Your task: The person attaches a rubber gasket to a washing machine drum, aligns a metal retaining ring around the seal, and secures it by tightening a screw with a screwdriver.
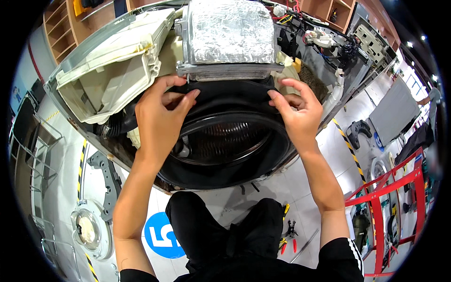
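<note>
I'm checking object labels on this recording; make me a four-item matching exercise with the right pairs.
1. Rubber gasket
2. Foil-covered box
3. Metal frame
4. Round door-like part

A. Red, at the picture's right
B. On the floor, at the picture's left
C. Black, its upper part between the left hand and right hand
D. Silver, at the picture's top middle

Pairs: 1-C, 2-D, 3-A, 4-B
</note>
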The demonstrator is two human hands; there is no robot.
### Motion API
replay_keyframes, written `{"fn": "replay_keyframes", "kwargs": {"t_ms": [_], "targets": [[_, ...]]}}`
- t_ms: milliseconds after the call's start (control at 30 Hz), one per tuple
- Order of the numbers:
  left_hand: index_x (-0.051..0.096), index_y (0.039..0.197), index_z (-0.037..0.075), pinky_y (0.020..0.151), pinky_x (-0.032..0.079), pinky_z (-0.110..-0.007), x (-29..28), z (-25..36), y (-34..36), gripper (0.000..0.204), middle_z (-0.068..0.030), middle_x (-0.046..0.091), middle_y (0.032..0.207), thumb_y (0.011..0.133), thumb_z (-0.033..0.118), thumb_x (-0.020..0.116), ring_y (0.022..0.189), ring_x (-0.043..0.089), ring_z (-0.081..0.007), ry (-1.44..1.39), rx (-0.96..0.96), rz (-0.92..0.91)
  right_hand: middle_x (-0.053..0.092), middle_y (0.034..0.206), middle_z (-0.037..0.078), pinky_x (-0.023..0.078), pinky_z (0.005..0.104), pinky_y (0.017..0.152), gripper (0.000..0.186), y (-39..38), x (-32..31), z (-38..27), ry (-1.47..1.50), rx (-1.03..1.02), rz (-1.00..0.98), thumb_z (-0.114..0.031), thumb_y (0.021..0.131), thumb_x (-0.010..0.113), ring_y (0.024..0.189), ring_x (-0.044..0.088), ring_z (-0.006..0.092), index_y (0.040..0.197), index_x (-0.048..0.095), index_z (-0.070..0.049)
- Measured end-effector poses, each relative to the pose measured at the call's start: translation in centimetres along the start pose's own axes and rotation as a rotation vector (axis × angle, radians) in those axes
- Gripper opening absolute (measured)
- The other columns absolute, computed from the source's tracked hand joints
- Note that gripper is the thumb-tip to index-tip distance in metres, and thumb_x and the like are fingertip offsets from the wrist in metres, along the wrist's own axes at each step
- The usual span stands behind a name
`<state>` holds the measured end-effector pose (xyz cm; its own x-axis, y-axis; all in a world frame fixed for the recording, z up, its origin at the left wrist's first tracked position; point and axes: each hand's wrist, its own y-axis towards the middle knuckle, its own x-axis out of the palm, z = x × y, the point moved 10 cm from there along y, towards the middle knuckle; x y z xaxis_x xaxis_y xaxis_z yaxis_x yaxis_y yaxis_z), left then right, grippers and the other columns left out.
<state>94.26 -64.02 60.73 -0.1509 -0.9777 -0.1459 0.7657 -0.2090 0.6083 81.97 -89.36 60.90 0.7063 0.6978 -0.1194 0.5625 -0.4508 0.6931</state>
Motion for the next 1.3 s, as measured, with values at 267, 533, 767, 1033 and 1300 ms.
{"fn": "replay_keyframes", "kwargs": {"t_ms": [267, 533, 767, 1033, 1300], "targets": [[0.064, 0.094, 0.004, 0.056, 0.049, -0.031, 1.3, 6.8, -1.6, 0.022, -0.0059, 0.059, 0.087, 0.076, 0.004, 0.077, 0.065, 0.061, -0.0228, 0.564, 0.622, 0.050, 0.053, 0.073, 0.004, 0.043, 0.0239, 0.050, 0.029, -0.3, 2.6, -5.9, -0.429, -0.582, -0.085, -0.001, 0.070, 0.083, 0.057, 0.051, 0.0111, 0.094, 0.069, -0.002], [0.063, 0.087, 0.006, 0.055, 0.046, -0.035, 1.9, 7.8, -1.3, 0.012, -0.0049, 0.058, 0.082, 0.080, 0.006, 0.072, 0.067, 0.060, -0.0265, 0.835, 0.526, -0.040, 0.056, 0.076, 0.006, 0.045, 0.0304, 0.053, 0.016, 0.1, 2.9, -5.8, -0.332, -0.507, -0.134, -0.001, 0.075, 0.077, 0.061, 0.058, 0.0190, 0.088, 0.067, -0.004], [0.062, 0.087, 0.004, 0.061, 0.048, -0.034, 1.5, 7.7, -1.8, 0.011, -0.0081, 0.059, 0.084, 0.080, 0.001, 0.070, 0.069, 0.060, -0.0282, 0.744, 0.625, -0.056, 0.056, 0.078, 0.007, 0.046, 0.0318, 0.054, 0.016, -0.2, 3.0, -6.0, -0.308, -0.647, -0.152, 0.000, 0.075, 0.076, 0.063, 0.058, 0.0217, 0.087, 0.066, -0.005], [0.061, 0.088, 0.006, 0.053, 0.047, -0.034, 1.8, 8.9, -2.4, 0.016, -0.0043, 0.055, 0.083, 0.077, 0.004, 0.072, 0.067, 0.061, -0.0223, 0.765, 0.734, 0.078, 0.052, 0.085, 0.007, 0.047, 0.0305, 0.059, 0.020, -0.4, 3.0, -6.2, -0.315, -0.723, -0.176, 0.003, 0.073, 0.076, 0.067, 0.056, 0.0214, 0.088, 0.066, -0.004], [0.063, 0.093, 0.005, 0.057, 0.046, -0.037, 2.4, 8.8, -1.8, 0.020, -0.0065, 0.057, 0.084, 0.077, 0.009, 0.075, 0.066, 0.060, -0.0264, 0.891, 0.624, -0.024, 0.055, 0.089, 0.007, 0.049, 0.0329, 0.058, 0.021, -0.6, 3.2, -6.5, -0.351, -0.749, -0.210, 0.001, 0.074, 0.075, 0.068, 0.061, 0.0229, 0.091, 0.065, -0.005]]}}
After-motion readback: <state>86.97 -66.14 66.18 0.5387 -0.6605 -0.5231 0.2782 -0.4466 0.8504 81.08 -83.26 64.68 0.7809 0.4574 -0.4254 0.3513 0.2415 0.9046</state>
